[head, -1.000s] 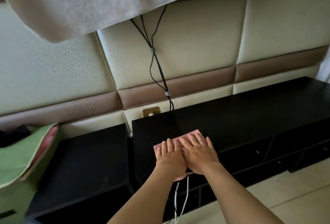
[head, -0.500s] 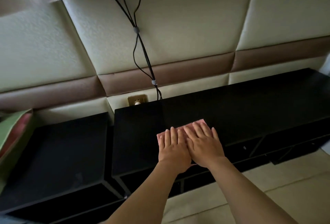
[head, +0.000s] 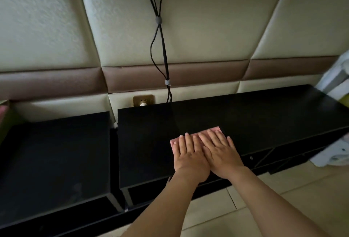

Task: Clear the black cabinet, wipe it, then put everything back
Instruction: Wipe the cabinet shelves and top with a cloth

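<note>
The long black cabinet [head: 255,115] runs along the padded wall, its top bare apart from a pink cloth [head: 214,129]. The cloth lies flat near the cabinet's front edge, mostly hidden under my hands. My left hand [head: 188,158] and my right hand [head: 220,151] lie side by side on it, fingers straight and pointing at the wall, both pressing the cloth down onto the top.
A lower black unit [head: 54,161] stands to the left, separated by a narrow gap. Black cables [head: 162,51] hang down the wall behind the cabinet, next to a brass wall socket [head: 143,100]. White fabric [head: 332,153] lies on the tiled floor at right.
Both hands have slid the cloth to the right along the cabinet top. The view has dropped and shifted right, so the hanging grey fabric and the green item at left have left the view.
</note>
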{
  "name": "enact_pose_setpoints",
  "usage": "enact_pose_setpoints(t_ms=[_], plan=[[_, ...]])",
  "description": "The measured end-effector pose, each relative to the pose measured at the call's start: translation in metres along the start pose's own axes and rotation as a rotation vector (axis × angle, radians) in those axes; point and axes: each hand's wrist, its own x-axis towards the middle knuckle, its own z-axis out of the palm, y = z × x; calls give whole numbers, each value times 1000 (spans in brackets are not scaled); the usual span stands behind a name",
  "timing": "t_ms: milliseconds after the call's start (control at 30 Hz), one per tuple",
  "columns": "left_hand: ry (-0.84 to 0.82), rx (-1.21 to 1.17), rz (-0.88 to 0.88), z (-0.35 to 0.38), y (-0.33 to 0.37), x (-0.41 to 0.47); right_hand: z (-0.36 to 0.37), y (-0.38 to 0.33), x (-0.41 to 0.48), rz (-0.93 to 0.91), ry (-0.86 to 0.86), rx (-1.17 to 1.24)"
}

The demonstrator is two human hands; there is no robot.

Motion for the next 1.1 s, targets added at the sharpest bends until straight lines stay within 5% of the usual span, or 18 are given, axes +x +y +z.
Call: enact_pose_setpoints(t_ms=[700,1100], plan=[[16,-4,-42,-4,14,8,-13,15,11,-54,-77,70],[106,57,-136,-11,26,15,-11,29,24,-155,20,197]])
